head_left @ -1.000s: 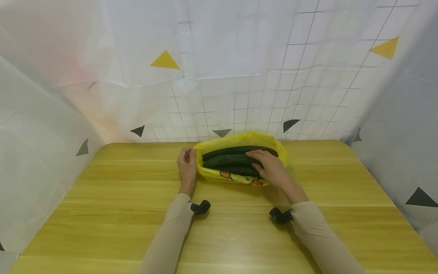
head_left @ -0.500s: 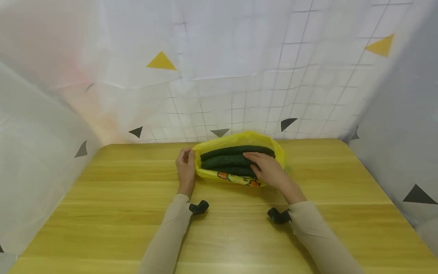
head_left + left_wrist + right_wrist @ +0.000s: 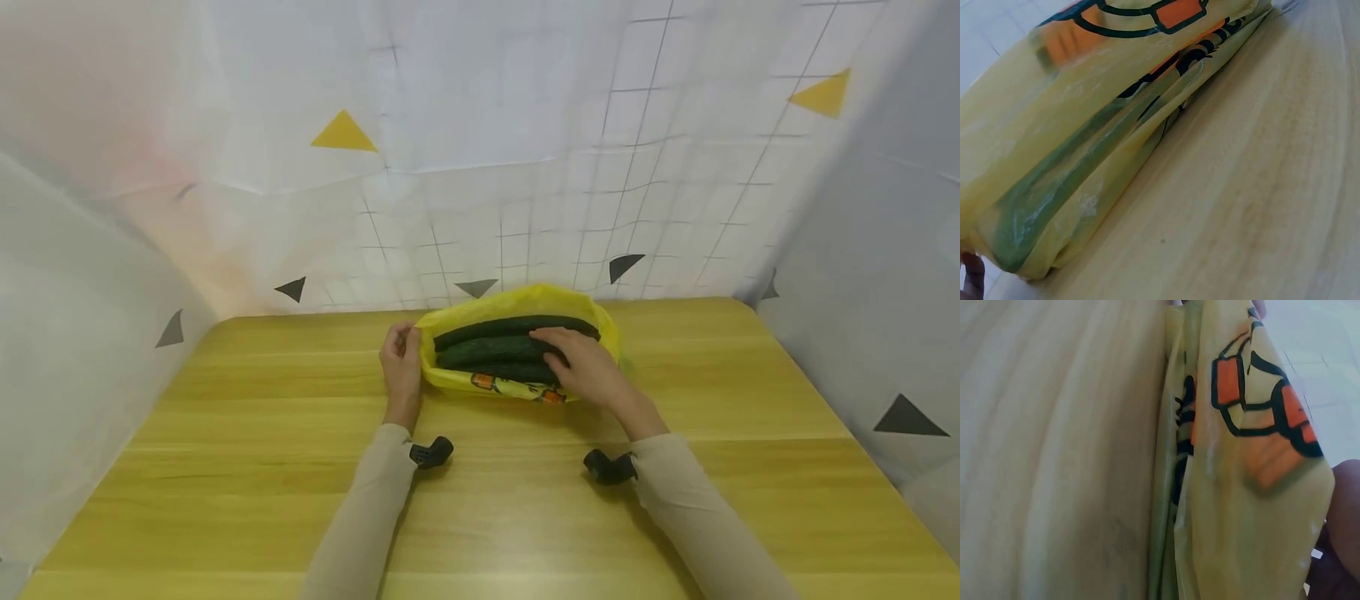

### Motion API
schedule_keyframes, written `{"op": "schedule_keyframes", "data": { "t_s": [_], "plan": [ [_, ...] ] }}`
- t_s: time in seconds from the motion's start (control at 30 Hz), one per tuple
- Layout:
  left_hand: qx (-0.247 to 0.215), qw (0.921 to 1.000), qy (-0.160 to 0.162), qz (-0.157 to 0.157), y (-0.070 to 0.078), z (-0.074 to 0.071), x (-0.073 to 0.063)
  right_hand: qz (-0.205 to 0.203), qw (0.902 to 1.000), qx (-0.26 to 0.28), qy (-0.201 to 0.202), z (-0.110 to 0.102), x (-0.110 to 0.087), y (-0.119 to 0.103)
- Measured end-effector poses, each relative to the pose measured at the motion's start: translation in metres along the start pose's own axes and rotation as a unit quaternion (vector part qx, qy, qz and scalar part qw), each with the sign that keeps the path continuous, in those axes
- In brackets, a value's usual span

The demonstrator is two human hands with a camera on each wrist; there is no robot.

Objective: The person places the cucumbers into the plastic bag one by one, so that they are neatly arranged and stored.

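A yellow plastic bag [image 3: 517,298] with orange and black print lies on the table, its mouth spread wide. Several dark green cucumbers [image 3: 480,350] lie side by side inside it. At the bag's left end my left hand [image 3: 401,367] pinches the rim between thumb and fingers; only a fingertip [image 3: 974,275] shows in the left wrist view. My right hand [image 3: 588,367] reaches into the mouth from the right, its fingers and thumb curved around the middle cucumber. The right wrist view shows the bag's printed side [image 3: 1254,506], which hides the cucumbers.
The wooden table [image 3: 510,517] ends at a white sheet wall [image 3: 480,208] close behind the bag, with sheets on both sides too. A black wrist camera [image 3: 432,452] sits on the left sleeve, another black camera [image 3: 609,467] on the right.
The head view has shifted slightly, so everything sits a little further left in it. Both hands keep their places at the bag and cucumbers.
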State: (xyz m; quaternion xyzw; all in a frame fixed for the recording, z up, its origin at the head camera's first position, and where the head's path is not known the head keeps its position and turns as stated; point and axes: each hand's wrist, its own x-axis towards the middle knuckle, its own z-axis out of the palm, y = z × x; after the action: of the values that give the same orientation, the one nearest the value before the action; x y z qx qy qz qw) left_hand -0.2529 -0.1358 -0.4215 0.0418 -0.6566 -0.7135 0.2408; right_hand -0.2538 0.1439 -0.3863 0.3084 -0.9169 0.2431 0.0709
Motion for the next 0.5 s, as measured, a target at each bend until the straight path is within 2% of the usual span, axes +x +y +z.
{"op": "schedule_keyframes", "data": {
  "t_s": [0.27, 0.4, 0.5],
  "plan": [
    [0.021, 0.9997, 0.008, 0.013, 0.000, 0.000, 0.003, 0.059, 0.9963, 0.045, 0.044, -0.031, -0.006, 0.013],
    [0.020, 0.9997, 0.011, 0.003, -0.013, -0.002, 0.010, 0.078, 0.9934, 0.056, 0.063, -0.046, -0.011, 0.027],
    [0.020, 0.9994, 0.029, -0.003, -0.025, -0.004, 0.014, 0.088, 0.9926, 0.061, 0.056, -0.053, -0.015, 0.038]
  ]
}}
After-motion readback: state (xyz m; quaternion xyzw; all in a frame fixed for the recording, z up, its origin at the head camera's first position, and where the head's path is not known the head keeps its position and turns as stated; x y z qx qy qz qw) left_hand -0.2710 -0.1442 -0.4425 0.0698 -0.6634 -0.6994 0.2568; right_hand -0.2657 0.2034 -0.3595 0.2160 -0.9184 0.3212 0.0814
